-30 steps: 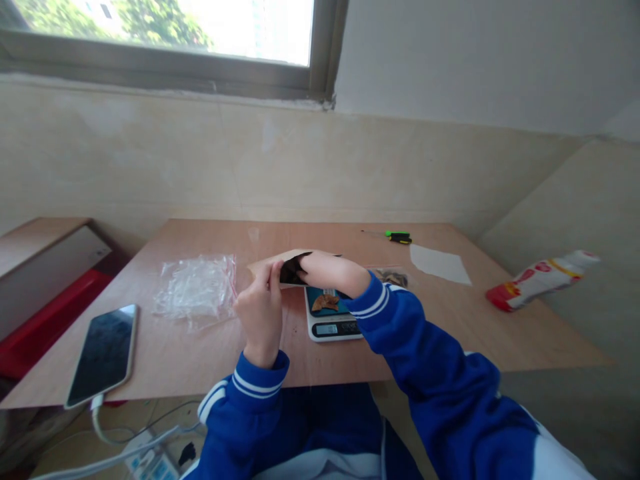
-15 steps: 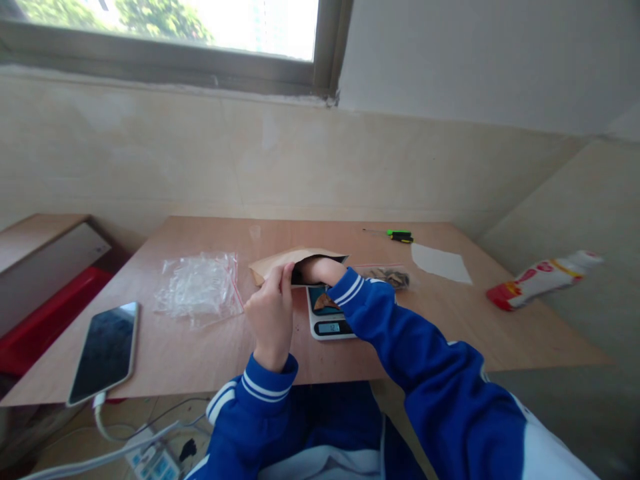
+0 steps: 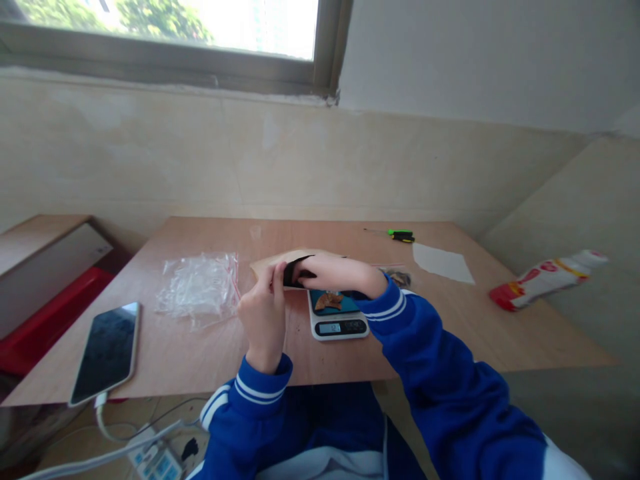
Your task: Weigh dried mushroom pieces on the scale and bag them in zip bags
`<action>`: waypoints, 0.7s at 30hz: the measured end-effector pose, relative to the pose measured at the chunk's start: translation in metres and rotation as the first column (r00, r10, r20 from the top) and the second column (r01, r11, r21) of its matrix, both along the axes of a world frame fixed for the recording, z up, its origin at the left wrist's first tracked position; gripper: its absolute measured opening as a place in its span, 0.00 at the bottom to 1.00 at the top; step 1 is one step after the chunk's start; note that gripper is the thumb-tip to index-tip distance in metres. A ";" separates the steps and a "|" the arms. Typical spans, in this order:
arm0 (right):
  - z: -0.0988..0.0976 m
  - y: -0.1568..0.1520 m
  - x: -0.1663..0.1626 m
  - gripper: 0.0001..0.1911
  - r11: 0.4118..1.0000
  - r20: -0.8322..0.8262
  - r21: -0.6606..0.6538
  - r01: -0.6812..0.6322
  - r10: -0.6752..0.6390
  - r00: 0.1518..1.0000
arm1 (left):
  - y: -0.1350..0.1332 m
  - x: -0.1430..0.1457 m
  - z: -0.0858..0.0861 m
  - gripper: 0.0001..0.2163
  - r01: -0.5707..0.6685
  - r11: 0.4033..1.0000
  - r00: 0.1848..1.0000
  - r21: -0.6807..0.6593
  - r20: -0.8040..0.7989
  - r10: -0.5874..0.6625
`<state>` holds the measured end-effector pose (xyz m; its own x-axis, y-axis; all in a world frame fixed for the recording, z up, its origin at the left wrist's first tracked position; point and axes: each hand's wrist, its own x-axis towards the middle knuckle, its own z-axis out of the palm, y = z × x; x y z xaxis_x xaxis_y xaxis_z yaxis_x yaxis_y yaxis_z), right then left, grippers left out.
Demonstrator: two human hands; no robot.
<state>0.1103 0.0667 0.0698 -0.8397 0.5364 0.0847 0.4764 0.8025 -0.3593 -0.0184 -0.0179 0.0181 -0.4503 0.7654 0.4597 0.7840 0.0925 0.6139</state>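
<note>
My left hand (image 3: 265,313) pinches the near edge of a brown paper bag (image 3: 270,261) between thumb and fingers. The bag lies tilted, its dark inside showing at the mouth. My right hand (image 3: 337,270) reaches into that mouth from the right; its fingertips are partly hidden there, so whether they hold anything does not show. Below my right hand stands a small white digital scale (image 3: 323,337) with a lit display. Brown, dried-looking pieces (image 3: 330,301) lie on its blue-green platform. Behind my right wrist, a clear zip bag with brownish pieces (image 3: 400,278) is partly covered.
Clear plastic zip bags (image 3: 200,290) are heaped on the left, near a tablet (image 3: 106,350) with a plugged-in cable. Screwdrivers (image 3: 400,233) and white paper (image 3: 443,262) lie at the back right. A red-and-white bottle (image 3: 545,280) is by the right edge.
My right hand has drawn back to the right, partly out of the bag, uncovering more of the scale and the pieces on it. My left hand keeps its pinch, having shifted slightly left.
</note>
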 end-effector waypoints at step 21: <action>-0.097 0.023 0.105 0.10 0.788 -0.388 -0.412 0.458 -0.606 0.694 | 0.031 -0.027 0.026 0.17 -0.011 0.998 0.999 0.056 -0.047 0.014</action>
<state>0.2148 0.0900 -0.0275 -0.2904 0.9408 0.1747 0.4989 0.3046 -0.8114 -0.0458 0.0132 0.0443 -0.4366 0.7325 0.5223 0.8112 0.0695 0.5807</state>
